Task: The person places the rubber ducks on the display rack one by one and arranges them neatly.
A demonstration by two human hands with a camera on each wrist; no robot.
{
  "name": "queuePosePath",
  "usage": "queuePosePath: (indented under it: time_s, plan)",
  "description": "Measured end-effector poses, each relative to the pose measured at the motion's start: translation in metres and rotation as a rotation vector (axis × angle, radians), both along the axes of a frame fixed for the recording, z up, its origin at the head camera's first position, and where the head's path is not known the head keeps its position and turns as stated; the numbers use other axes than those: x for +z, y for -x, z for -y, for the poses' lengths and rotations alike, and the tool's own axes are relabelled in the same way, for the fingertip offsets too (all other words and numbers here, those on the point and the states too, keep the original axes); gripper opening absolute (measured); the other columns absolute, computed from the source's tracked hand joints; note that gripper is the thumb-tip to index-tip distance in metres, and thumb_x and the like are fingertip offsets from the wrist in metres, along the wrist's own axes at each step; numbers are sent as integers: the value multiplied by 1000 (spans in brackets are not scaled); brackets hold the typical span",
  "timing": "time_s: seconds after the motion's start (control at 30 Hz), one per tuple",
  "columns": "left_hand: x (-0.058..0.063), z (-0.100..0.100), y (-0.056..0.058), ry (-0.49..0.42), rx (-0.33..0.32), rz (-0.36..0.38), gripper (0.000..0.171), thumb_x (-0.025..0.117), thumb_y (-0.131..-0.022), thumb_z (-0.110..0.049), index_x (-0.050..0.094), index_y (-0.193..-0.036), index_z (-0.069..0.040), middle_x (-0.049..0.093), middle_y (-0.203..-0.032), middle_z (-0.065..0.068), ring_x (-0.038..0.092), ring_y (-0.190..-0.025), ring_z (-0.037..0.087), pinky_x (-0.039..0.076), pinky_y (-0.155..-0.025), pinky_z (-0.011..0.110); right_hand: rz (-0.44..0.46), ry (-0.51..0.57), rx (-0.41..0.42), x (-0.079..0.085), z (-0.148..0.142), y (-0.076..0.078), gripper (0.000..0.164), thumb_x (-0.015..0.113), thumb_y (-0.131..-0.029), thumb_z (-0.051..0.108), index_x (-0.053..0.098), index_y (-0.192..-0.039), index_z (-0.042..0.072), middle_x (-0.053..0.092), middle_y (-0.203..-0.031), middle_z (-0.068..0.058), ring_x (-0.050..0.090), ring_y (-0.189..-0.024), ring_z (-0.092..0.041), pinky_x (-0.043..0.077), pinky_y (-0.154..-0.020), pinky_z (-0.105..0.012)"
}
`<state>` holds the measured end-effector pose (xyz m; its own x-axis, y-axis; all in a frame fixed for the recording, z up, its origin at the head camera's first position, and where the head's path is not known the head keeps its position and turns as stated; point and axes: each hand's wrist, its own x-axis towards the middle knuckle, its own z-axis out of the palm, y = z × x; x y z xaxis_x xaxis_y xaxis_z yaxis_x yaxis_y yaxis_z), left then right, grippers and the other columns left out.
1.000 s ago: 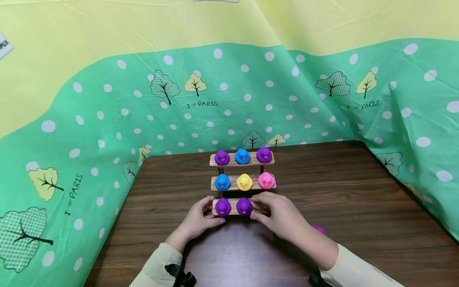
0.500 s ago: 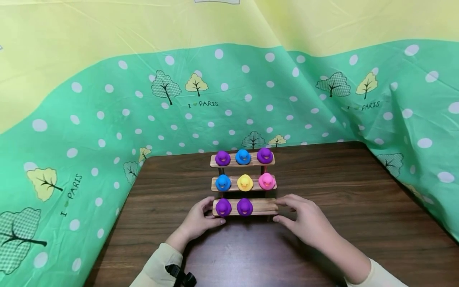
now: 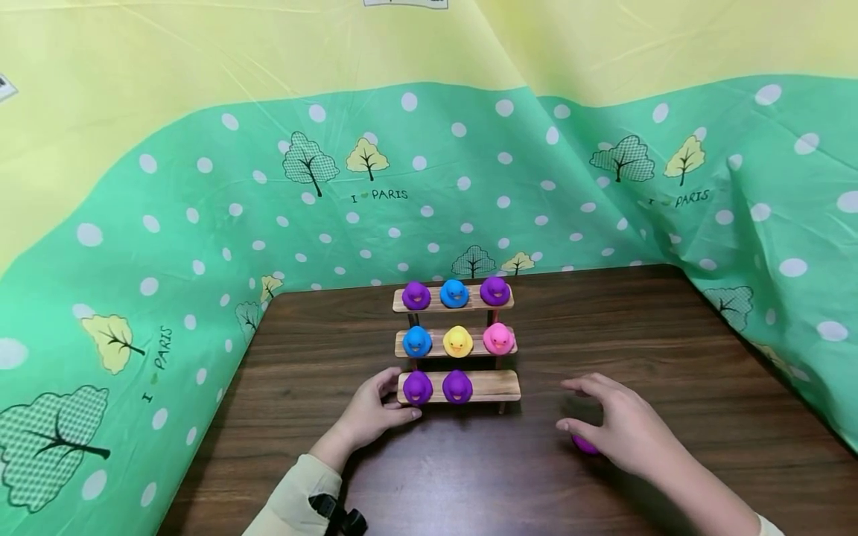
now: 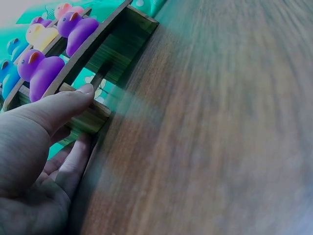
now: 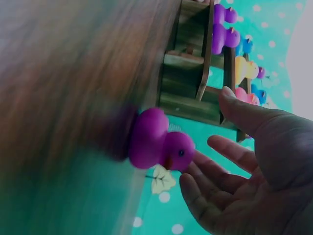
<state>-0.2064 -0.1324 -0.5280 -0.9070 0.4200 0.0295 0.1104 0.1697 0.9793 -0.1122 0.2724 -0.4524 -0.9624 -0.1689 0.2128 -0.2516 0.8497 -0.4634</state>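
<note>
A wooden three-step stand bears rubber ducks in rows. Purple, blue and purple ducks line the top step; a blue duck, a yellow duck and a pink duck fill the middle one. Two purple ducks sit on the bottom step, whose right end is bare. My left hand grips this step's left end, thumb at the front. My right hand has its fingers spread beside a loose purple duck on the table, partly hidden by the hand in the head view.
The dark wooden table extends on both sides of the stand. A green and yellow printed cloth hangs behind the table and along its sides. A black strap is on my left wrist.
My right hand has left the bottom step's right end and moved right, to the loose purple duck. My left hand stays at the stand's left end, and the ducks on the steps keep their places.
</note>
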Motion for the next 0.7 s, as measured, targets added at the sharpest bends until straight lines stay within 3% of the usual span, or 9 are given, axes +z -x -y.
queuePosePath:
  time_s: [0.33, 0.5, 0.7]
  plan:
    - [-2, 1, 0, -6, -4, -3, 64, 90, -79, 3, 58, -134, -2, 67, -124, 13, 66, -117, 27, 59, -96, 31, 69, -49, 52, -10, -19, -7, 61, 96, -73, 43, 74, -121, 13, 72, -119, 1, 68, -113, -30, 58, -92, -57]
    - [-1, 0, 0, -5, 0, 4, 65, 90, -80, 3, 57, -135, -2, 67, -125, 13, 66, -118, 27, 59, -96, 31, 112, -75, 53, -13, -26, -10, 42, 96, -75, 39, 77, -109, 23, 71, -106, 13, 68, -101, -17, 59, -83, -45]
    - [0, 0, 0, 1, 4, 4, 65, 90, -80, 3, 57, -135, -2, 67, -125, 13, 66, -118, 27, 59, -95, 30, 61, -72, 77, -16, -32, -13, 23, 93, -81, 32, 76, -95, 37, 64, -95, 26, 62, -87, -1, 57, -73, -32]
